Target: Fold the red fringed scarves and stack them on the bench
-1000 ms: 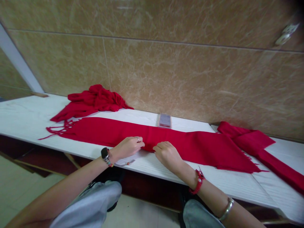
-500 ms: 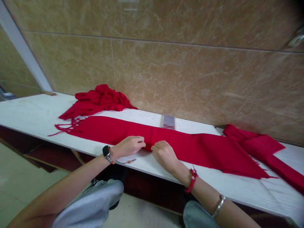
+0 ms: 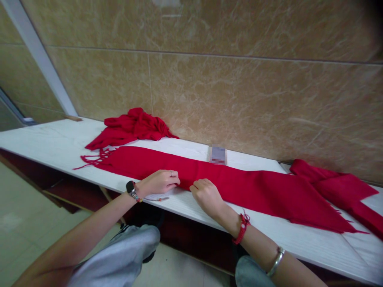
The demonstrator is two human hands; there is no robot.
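A long red scarf [image 3: 254, 187] with fringed ends lies stretched out along the white shelf. My left hand [image 3: 161, 181], with a ring and a dark watch at the wrist, pinches the scarf's near edge around its middle-left. Just to the right, my right hand [image 3: 207, 195] has its fingers curled closed on the same near edge. A short gap separates the two hands. The fingertips of both are partly hidden against the cloth.
A crumpled red cloth [image 3: 134, 127] is heaped at the back left. Another folded red scarf [image 3: 332, 183] lies at the right. A small blurred packet [image 3: 218, 155] rests against the tiled wall [image 3: 239, 99]. The white shelf [image 3: 44, 137] has open compartments beneath.
The view has shifted, so the shelf and cloths appear slightly further right. My left hand has moved a little left along the scarf's edge, widening the gap between my hands.
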